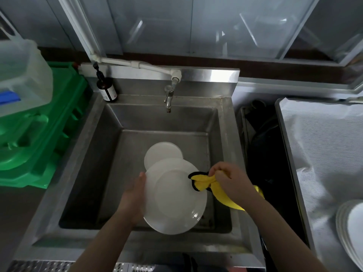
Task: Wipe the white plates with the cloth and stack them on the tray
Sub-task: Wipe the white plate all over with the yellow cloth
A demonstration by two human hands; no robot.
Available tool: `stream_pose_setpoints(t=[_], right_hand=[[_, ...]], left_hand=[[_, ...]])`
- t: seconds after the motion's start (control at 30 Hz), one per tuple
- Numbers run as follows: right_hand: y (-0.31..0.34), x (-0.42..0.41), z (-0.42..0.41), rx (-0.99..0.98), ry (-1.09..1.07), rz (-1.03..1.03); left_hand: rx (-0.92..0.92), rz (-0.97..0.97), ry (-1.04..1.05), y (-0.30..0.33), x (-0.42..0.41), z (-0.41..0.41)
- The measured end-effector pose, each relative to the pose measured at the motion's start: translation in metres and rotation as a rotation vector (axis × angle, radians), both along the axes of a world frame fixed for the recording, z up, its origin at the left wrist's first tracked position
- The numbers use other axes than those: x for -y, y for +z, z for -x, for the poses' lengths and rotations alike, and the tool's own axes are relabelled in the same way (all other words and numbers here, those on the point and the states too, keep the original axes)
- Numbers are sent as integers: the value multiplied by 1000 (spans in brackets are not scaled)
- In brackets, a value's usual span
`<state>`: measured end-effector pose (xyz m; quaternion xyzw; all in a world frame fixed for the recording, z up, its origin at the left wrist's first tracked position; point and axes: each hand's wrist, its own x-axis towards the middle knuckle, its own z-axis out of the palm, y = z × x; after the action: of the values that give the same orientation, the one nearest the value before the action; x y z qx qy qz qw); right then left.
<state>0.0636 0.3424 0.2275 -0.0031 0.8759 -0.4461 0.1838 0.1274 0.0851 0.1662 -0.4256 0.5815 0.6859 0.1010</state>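
l hand (133,195) gripping plate (174,199) edge over sink (82,154), r hand (227,177) bunched on cloth (204,183). wet rim cld slip + drop onto 2nd plate (162,152).

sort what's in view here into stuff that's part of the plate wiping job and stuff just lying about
Part of the job: held plate, yellow cloth, left hand, right hand, plate in the sink, stacked plates, lined tray.

Just lying about: brown pump bottle, tap, green crates, clear plastic tub.
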Motion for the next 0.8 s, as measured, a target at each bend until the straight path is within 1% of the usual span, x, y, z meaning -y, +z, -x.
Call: stream_pose_setpoints(t=[0.1, 0.2, 0.3, 0.33, 0.43, 0.5, 0.63, 0.73, 0.8], right_hand=[[-10, 7, -5, -58, -59, -23], [-22, 13, -9, -97, -108, -25], [-35, 18, -13, -168, -120, -64], [-39, 18, -13, -151, -133, -79], [-44, 18, -12, -22, -210, -99], [-46, 19, -9, -5, -202, -122], [-42, 23, -4, -64, -274, -33], [-35, 28, 1, -52, -375, 65], [-30, 29, 4, -72, -398, 97]], left_hand=[[-20, 0, -2, 6, -7, -1], [-33, 40, -33, 12, -14, -3], [-65, 39, -25, 16, -18, -6], [-71, 34, -18, 17, -18, -6], [-80, 33, -20, 17, -19, -6], [-97, 51, -47, 18, -22, -6], [-159, 74, -96, 26, -26, -3], [-184, 105, -109, 35, -27, 4], [-205, 137, -147, 38, -29, 8]])
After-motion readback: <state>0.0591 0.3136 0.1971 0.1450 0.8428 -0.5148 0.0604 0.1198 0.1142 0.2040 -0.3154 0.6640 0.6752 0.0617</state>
